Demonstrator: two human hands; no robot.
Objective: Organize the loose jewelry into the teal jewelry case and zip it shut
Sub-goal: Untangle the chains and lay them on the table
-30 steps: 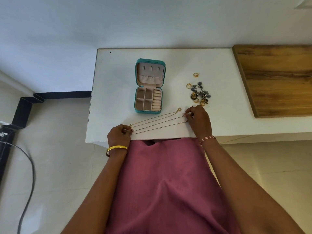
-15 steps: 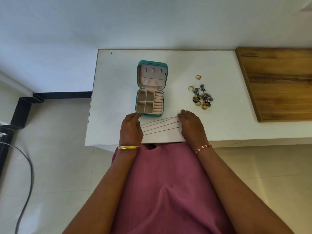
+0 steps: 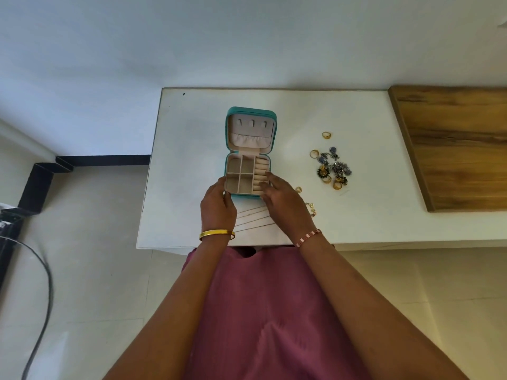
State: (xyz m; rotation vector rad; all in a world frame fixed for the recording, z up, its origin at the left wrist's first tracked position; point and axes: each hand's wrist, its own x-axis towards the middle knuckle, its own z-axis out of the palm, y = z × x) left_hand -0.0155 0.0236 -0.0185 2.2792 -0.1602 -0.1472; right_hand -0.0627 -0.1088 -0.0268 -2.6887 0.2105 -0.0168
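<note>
Where hands (image 3: pixel 218 207) flank case (image 3: pixel 248 176) edges

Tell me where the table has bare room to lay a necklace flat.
Bare: the strip between the table's left edge and the teal case, and the stretch behind the rings and earrings toward the wooden board. Crowded: the front edge, where both hands meet over the thin chains.

The right hand (image 3: pixel 285 204) covers the chains' (image 3: pixel 251 218) right ends and the case's (image 3: pixel 248 171) near-right corner.
</note>
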